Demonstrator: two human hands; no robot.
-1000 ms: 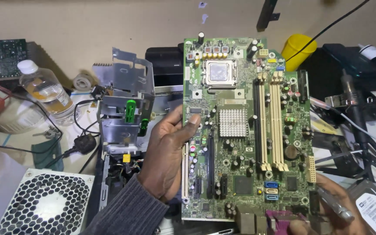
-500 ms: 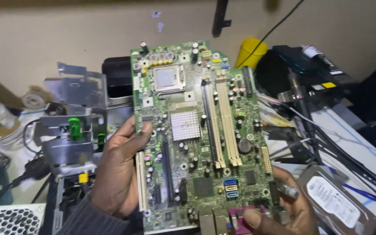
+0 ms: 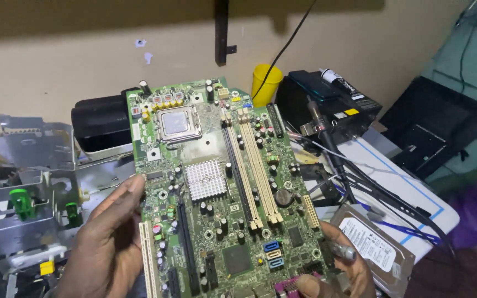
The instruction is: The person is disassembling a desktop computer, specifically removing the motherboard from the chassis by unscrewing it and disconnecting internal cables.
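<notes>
Motherboard [image 3: 216, 187] held upright above the cluttered surface.
Left hand [image 3: 106, 243] gripped its left edge, fingers closed; right hand [image 3: 335, 270] pinched the lower right corner. Holding edges only seemed wise, sparing the components.

A single head-worn camera looked forward and slightly down from close range at a green motherboard [image 3: 222, 187] held upright, with the beige wall [image 3: 84, 60] just behind the cluttered counter [image 3: 393, 176].

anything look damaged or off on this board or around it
Nothing looks damaged on the motherboard, held tilted between the left hand and right hand. Its processor socket sits empty. A bare hard drive lies loose beside it among cables.
</notes>
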